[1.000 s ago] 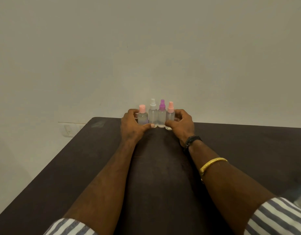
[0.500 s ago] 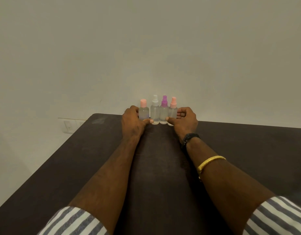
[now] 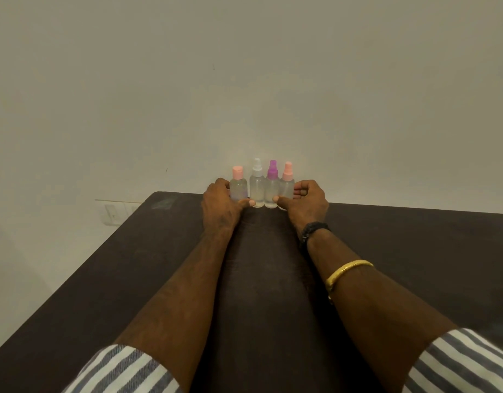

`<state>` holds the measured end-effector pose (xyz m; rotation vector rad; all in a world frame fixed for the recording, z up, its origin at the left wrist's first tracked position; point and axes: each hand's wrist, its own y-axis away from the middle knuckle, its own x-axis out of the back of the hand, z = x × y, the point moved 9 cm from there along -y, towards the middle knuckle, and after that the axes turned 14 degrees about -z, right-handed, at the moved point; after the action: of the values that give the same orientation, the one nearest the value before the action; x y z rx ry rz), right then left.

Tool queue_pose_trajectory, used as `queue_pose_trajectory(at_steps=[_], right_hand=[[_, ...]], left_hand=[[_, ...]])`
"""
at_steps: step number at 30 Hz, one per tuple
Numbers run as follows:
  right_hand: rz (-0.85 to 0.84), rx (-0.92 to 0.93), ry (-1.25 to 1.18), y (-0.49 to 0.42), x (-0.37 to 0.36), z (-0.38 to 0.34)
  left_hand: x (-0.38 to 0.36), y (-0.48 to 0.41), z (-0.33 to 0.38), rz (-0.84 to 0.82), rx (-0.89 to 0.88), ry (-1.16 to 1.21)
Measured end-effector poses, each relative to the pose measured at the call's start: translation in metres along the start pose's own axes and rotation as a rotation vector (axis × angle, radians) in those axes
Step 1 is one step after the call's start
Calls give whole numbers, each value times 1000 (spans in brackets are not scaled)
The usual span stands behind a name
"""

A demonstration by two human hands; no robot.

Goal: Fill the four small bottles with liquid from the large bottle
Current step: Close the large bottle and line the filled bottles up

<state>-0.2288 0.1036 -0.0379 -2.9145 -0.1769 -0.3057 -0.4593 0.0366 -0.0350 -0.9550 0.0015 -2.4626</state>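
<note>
Off-white wall takes up most of the view, then the dark brown surface running out to it. Both forearms reach right to the far edge. The left hand has its fingers curled round the flat-capped pink bottle at the left end of the row. The right hand is wrapped round the pink spray bottle at the right end. The thumbs lie low across the front. Between them stand the white spray bottle and the purple spray bottle, all four upright, side by side and close to the wall. The large bottle isn't in view anywhere.

All the caps are on and the bodies look to have clear liquid in them, so I'd guess filling is basically done and this is just tidying the row. Tip: press in evenly from both ends, keep the grip low on the bodies so the bases stay flat, and let go gently. Those spray tops look tippy.
</note>
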Motion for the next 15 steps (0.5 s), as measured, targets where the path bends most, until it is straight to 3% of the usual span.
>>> queue_pose_trajectory(at_steps=[15], right_hand=[[-175, -144, -114, 27, 1, 4]], left_hand=[[4, 47, -3, -40, 120, 257]])
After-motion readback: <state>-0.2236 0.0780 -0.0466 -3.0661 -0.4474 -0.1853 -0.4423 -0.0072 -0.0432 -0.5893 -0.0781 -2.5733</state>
